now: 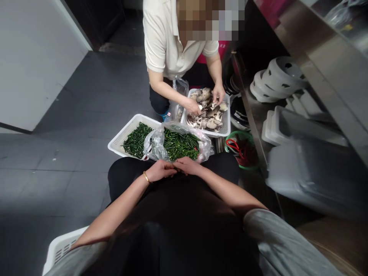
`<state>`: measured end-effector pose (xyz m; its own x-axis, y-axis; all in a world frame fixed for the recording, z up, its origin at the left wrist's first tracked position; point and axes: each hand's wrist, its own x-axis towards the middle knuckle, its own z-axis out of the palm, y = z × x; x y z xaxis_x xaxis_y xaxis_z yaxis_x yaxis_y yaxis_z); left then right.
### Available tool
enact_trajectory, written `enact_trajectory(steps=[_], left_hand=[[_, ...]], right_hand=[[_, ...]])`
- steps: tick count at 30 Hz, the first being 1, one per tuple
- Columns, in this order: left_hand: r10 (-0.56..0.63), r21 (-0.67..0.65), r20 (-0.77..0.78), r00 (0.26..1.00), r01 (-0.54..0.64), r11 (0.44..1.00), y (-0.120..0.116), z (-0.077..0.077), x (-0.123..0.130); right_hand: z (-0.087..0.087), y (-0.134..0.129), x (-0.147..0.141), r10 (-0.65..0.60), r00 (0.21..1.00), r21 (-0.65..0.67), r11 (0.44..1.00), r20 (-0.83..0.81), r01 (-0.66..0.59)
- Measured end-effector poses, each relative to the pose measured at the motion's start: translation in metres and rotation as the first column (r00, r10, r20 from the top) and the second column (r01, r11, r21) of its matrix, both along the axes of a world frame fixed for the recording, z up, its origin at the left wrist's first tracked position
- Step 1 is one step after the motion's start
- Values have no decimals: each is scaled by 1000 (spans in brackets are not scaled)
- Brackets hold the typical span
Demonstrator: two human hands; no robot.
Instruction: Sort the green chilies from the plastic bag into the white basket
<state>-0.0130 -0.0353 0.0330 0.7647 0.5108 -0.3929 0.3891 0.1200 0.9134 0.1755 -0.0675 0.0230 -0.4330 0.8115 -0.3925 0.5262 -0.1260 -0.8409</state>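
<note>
My left hand (161, 171), with a gold bracelet (146, 176) at its wrist, and my right hand (188, 166) meet over my lap. The fingers of both are curled and pinched together at the tips; whatever lies between them is too small or hidden to make out. Just beyond them stands a clear plastic bag (157, 143), its mouth spread wide, full of thin green chilli peppers (181, 142) with a bit of red at the right side. To its left, a white perforated basket (117, 141) holds more green chillies (136, 138).
Facing me, a person in a cream shirt (161, 42) handles oyster mushrooms (211, 122) in a white basket (227, 126). A green basin (249, 167) with a red handle or cord sits at right, beside metal shelving with stacked containers (304, 165). Another white basket (51, 249) is behind my left arm.
</note>
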Motion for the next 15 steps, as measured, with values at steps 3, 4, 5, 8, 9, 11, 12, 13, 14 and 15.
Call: enact_trajectory(steps=[3,4,5,8,9,11,12,13,14,15], left_hand=[[62,-156,-4,998,-62,986,-4,-4,3],[97,-203,0,995,-95,975,-5,-5,5],[138,-246,5,990,-133,960,-5,-5,7],[306,-404,37,951,-266,875,0,-6,11],[368,-465,56,928,-301,832,3,-6,11],[484,-569,98,869,-350,744,10,-7,10],[532,-601,105,840,-373,707,13,-8,9],[571,-617,98,815,-400,677,16,-9,9],[602,-618,80,795,-434,656,18,-11,8],[624,-603,58,780,-470,644,21,-12,8]], right_hand=[[1,-8,-8,-13,967,333,940,254,-75],[1,-7,-6,-56,935,402,910,351,-97],[2,-4,-1,-102,893,432,895,439,-110],[-3,21,22,-196,747,376,923,635,-78],[-7,31,29,-208,701,343,938,682,-56],[-18,50,41,-190,644,292,955,741,-53],[-24,58,44,-162,638,264,962,753,-68],[-30,64,45,-134,644,243,966,753,-84],[-35,69,46,-110,651,228,968,751,-100],[-38,73,46,-112,663,234,967,740,-98]])
